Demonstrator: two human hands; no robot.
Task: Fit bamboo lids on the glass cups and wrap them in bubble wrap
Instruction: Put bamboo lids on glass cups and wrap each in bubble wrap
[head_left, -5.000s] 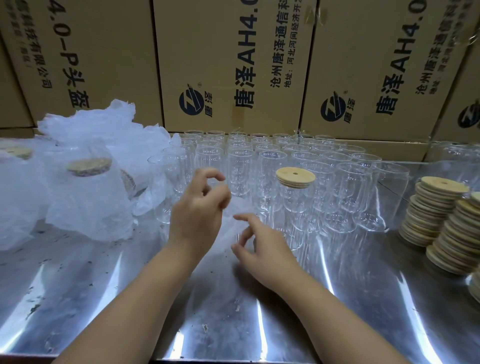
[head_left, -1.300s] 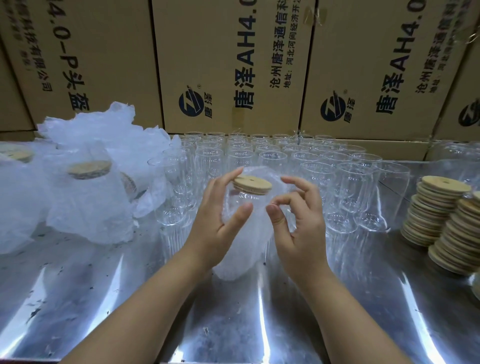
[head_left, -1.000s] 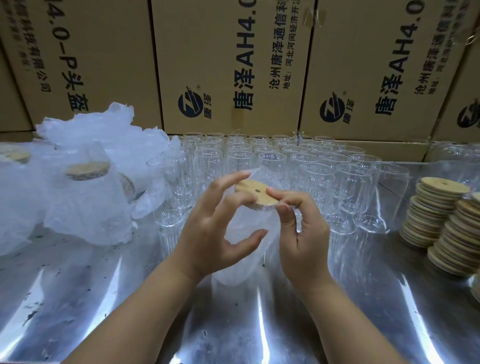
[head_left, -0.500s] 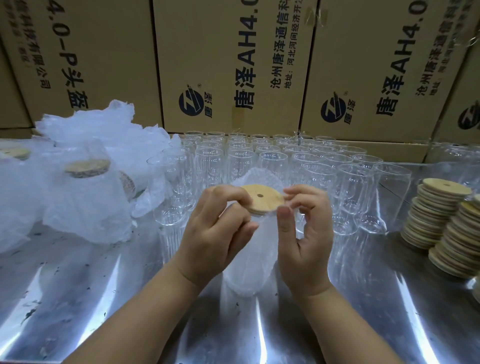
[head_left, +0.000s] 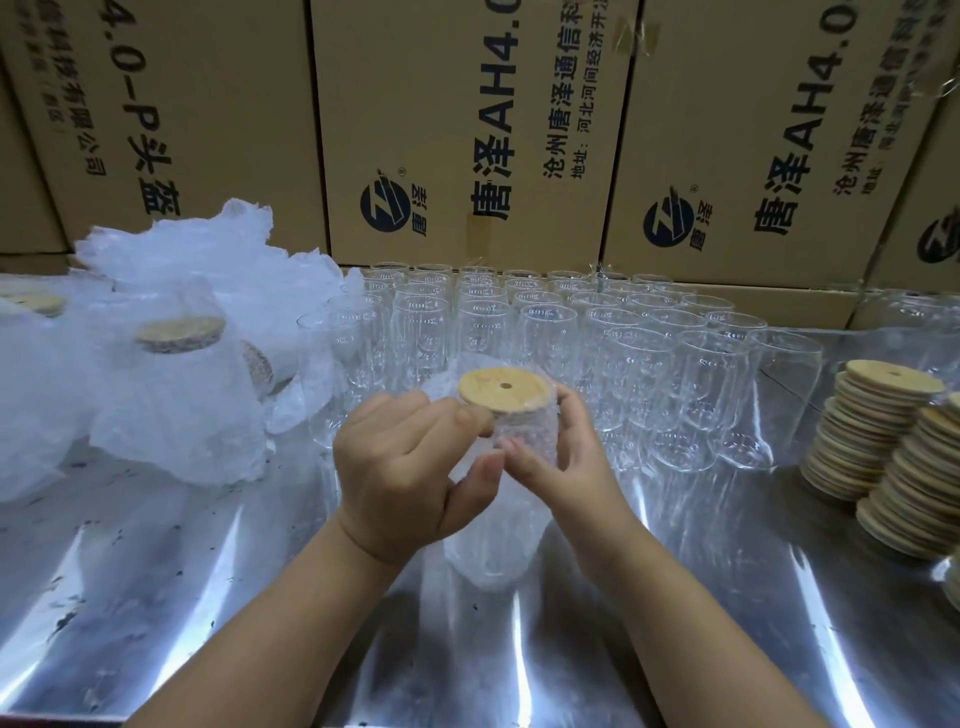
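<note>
Evidently both hands' fingers (head_left: 470, 415) clasp the bubble-wrapped cup (head_left: 514, 467) just below its bamboo lid (head_left: 505, 389), steadying the wrap.

You see a pale tan bamboo lid (head_left: 503, 389) with faint grain and one small dark hole, over milky white bubble wrap (head_left: 493, 525) dotted with tiny bubbles. The glass cups (head_left: 634, 364) are colourless and clear. The counter (head_left: 208, 597) is streaky silver-grey. The cardboard boxes (head_left: 457, 130) are brown with black print.
</note>
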